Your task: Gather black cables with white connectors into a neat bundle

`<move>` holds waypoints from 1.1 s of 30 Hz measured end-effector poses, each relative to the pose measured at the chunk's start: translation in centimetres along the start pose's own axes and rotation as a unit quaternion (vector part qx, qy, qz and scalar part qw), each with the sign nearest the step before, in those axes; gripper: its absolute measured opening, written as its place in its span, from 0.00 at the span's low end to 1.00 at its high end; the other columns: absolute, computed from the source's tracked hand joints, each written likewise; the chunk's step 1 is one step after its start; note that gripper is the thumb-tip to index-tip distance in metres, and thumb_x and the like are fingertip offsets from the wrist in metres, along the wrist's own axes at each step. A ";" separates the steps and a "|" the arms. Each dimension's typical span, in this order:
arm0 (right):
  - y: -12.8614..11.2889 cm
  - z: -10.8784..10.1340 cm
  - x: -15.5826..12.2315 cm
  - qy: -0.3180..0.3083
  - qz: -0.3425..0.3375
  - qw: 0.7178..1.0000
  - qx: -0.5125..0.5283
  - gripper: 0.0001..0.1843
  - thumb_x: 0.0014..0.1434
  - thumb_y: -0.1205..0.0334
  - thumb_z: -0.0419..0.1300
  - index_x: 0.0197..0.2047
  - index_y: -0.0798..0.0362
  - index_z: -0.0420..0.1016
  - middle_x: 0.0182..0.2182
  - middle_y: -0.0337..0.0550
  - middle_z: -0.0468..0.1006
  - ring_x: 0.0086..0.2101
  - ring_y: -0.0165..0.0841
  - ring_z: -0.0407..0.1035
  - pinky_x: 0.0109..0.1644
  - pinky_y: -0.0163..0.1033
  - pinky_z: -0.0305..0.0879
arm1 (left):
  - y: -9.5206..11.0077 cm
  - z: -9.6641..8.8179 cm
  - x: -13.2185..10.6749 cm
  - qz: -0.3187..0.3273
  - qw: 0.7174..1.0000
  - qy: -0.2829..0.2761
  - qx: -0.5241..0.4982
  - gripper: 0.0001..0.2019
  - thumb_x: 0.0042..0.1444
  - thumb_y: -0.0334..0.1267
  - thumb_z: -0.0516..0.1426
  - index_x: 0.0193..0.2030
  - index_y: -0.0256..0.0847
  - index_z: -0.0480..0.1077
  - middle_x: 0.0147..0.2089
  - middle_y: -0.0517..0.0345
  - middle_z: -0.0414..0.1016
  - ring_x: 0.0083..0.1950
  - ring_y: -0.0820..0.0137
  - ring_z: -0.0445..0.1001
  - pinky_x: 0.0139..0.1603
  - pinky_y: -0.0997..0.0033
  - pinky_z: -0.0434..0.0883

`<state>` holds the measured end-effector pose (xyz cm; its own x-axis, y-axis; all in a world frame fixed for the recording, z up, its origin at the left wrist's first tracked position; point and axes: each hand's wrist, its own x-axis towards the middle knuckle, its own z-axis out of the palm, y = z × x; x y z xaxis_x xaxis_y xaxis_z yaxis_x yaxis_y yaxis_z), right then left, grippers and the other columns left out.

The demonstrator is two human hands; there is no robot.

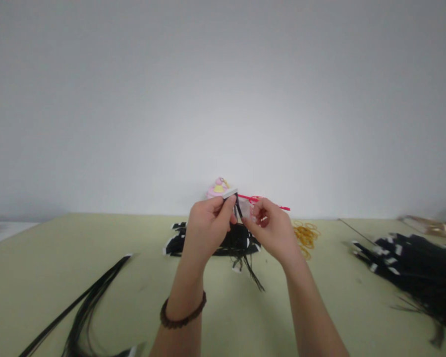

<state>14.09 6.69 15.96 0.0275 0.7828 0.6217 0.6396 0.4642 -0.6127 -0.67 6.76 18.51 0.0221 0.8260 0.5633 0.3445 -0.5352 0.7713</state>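
Observation:
My left hand (208, 224) is closed round a thin bundle of black strands with a white tip (230, 194), held up above the green table (44, 267). My right hand (271, 225) is pinched beside it, fingers closed on the strands' upper part (239, 208) and a small clear piece I cannot make out. Loose black strands (250, 265) hang down below both hands. A brown bead bracelet (182, 315) sits on my left wrist.
A black pile with white tips (174, 243) lies behind my hands, a larger one (409, 258) at right. Long black strands (89, 297) lie at left. Yellow rubber bands (306, 234), a pink toy (217, 188) and a red stick (278, 206) sit by the wall.

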 end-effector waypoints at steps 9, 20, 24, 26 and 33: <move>-0.7 -1.0 -0.5 -0.086 0.005 0.996 0.005 0.05 0.46 0.67 0.62 0.25 0.54 0.68 0.21 0.35 0.70 0.23 0.25 0.63 0.26 0.30 0.57 | 0.0 0.1 -0.1 0.033 0.999 0.033 0.017 0.19 0.57 0.43 0.52 0.18 0.38 0.65 0.15 0.63 0.66 0.17 0.78 0.65 0.19 0.80 0.60; 1.1 0.2 -0.1 -0.198 0.047 0.975 -0.092 0.07 0.46 0.59 0.64 0.26 0.54 0.75 0.23 0.39 0.75 0.25 0.29 0.66 0.27 0.32 0.54 | 0.2 0.3 -0.3 0.055 0.993 0.088 0.053 0.17 0.58 0.41 0.52 0.19 0.39 0.61 0.16 0.63 0.66 0.18 0.78 0.64 0.20 0.80 0.60; 1.0 0.4 -0.4 -0.241 0.056 0.962 -0.112 0.12 0.48 0.57 0.62 0.20 0.56 0.75 0.17 0.40 0.72 0.20 0.28 0.62 0.22 0.33 0.49 | 0.3 0.4 -0.3 0.060 0.990 0.117 0.057 0.18 0.58 0.41 0.51 0.19 0.39 0.60 0.16 0.63 0.66 0.18 0.78 0.65 0.20 0.80 0.60; 0.8 0.4 -0.4 -0.260 0.048 0.958 -0.111 0.13 0.48 0.58 0.62 0.18 0.56 0.73 0.15 0.39 0.70 0.18 0.26 0.60 0.21 0.33 0.47 | 0.3 0.4 -0.4 0.063 0.987 0.136 0.066 0.18 0.58 0.41 0.51 0.19 0.40 0.60 0.16 0.63 0.66 0.17 0.78 0.65 0.20 0.79 0.60; -0.4 0.0 -0.4 -0.274 0.003 0.960 -0.052 0.09 0.52 0.68 0.54 0.29 0.56 0.76 0.23 0.40 0.76 0.24 0.27 0.66 0.26 0.31 0.53 | 0.4 0.6 -0.5 0.069 0.983 0.152 0.077 0.17 0.58 0.40 0.52 0.19 0.40 0.59 0.15 0.63 0.67 0.17 0.78 0.65 0.20 0.79 0.59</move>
<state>13.84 6.21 15.92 -0.3581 0.8993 0.2509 0.7146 0.4369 -0.5463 -0.03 6.29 18.36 -0.1954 0.6438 0.7398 0.4961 -0.5858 0.6409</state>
